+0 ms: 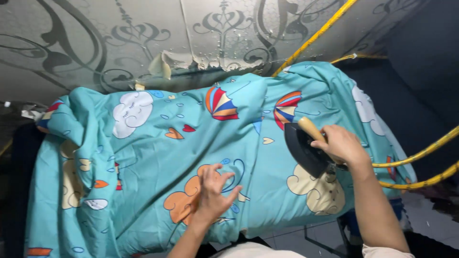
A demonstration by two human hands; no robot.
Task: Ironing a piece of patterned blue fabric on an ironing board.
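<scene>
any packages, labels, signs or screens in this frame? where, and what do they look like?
None in view. Only printed patterns: the teal cloth carries clouds, hearts and umbrellas, and the grey wall behind has dark swirl motifs. The left hand lies flat on the cloth; the right hand grips a black iron.

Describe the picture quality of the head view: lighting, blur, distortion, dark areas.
Head view: light falls evenly on the turquoise patterned cloth, with no harsh glare; the left hand is slightly motion-blurred, the right hand on the black iron sharper; the wide lens bends the patterned wall and the yellow cords; the right corner and left edge sink into shadow.
</scene>
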